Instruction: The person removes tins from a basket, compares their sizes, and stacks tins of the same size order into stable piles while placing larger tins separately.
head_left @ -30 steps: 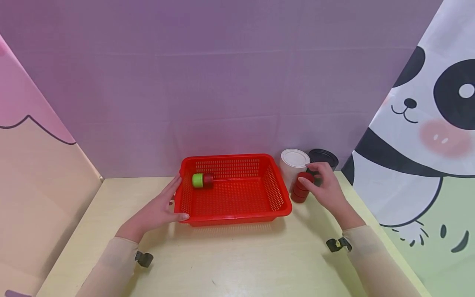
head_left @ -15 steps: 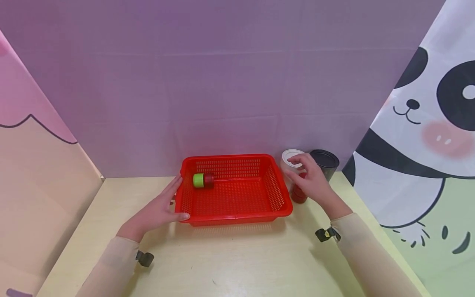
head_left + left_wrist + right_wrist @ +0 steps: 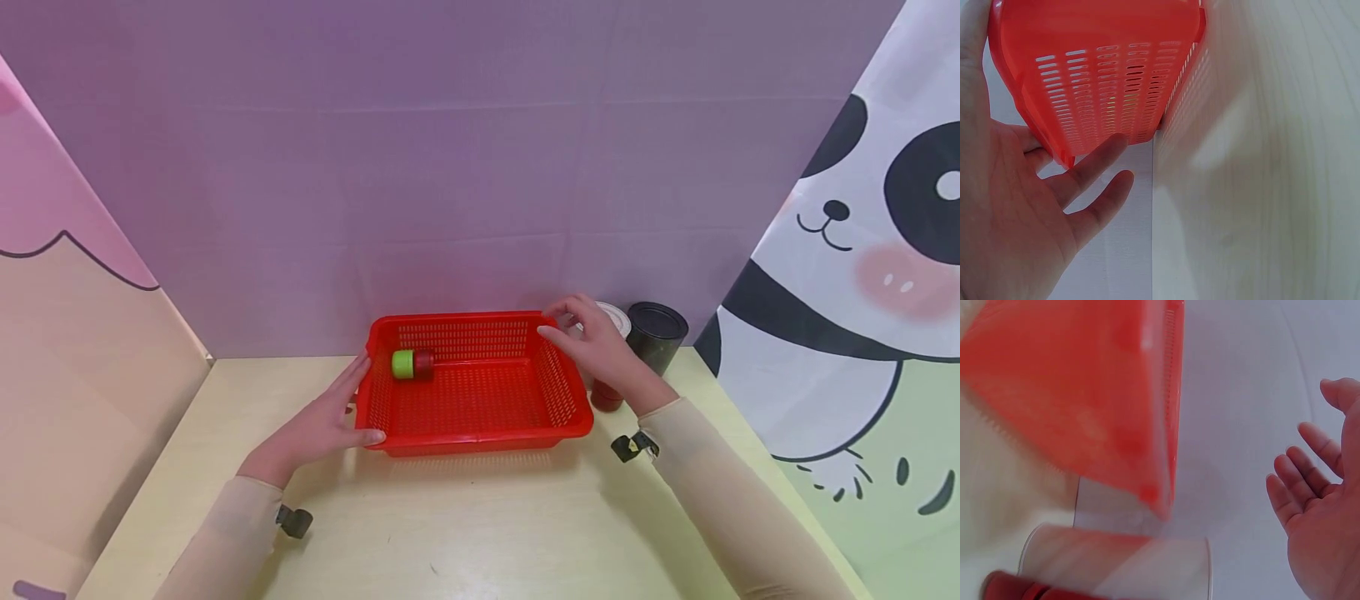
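Observation:
My left hand rests at the left end of a red plastic basket, fingers along the side and thumb on the near rim. In the left wrist view its fingers are extended beside the slotted wall. A small green and dark red cylinder lies on its side inside the basket, toward the left. My right hand hovers over the basket's right rim with loosely bent fingers and holds nothing. Partly hidden behind it stands a ringed dark red cylinder, also visible in the right wrist view.
Behind the right hand stand a white canister and a black-lidded canister, right of the basket. A purple backdrop hangs close behind the basket. A panda-print panel bounds the table on the right.
My right hand has moved left from the ringed dark red cylinder, past the white canister, to the basket's right rim. The left hand stays at the basket.

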### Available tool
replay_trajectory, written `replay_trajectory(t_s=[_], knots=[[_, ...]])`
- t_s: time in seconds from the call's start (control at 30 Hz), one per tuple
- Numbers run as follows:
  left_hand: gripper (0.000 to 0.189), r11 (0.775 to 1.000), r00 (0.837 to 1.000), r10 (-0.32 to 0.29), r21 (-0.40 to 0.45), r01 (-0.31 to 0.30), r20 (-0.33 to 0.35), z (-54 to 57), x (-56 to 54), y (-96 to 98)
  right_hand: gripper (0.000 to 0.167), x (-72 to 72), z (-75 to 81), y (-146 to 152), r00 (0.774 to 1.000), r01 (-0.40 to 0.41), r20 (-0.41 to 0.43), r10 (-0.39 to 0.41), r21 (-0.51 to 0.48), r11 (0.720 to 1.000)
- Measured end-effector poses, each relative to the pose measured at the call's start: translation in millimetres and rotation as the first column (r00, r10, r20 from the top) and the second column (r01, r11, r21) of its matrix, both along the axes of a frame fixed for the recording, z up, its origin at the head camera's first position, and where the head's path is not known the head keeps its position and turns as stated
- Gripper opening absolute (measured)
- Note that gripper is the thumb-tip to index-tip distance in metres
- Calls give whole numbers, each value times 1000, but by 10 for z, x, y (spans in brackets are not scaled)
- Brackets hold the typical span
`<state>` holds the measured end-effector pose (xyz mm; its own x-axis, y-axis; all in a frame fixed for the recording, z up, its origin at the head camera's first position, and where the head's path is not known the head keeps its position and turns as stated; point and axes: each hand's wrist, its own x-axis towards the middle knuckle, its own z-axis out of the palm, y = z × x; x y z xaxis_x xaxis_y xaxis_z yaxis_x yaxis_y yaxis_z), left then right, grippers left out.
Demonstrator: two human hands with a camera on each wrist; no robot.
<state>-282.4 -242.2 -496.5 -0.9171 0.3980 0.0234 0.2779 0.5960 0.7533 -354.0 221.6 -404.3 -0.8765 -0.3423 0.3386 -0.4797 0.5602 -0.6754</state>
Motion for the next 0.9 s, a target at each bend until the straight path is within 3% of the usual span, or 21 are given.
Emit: replay_trajectory(t_s=[0.33,0.6,0.9], knots=[[125,1000,1000,-12,4,12,-16,-12,-10,-9,27,-285,69,-430,989,-138,-61,137,-15,990],[127,1000,1000,1,10,-1,2,-56,-31,-4,22,-468,57,-724,986,-162,-52,160,-38,986],[127,1000,1000,-1,21,1,12,-40,4,33,31,-676,-64,-946,978,-207,-37,204,-137,969]])
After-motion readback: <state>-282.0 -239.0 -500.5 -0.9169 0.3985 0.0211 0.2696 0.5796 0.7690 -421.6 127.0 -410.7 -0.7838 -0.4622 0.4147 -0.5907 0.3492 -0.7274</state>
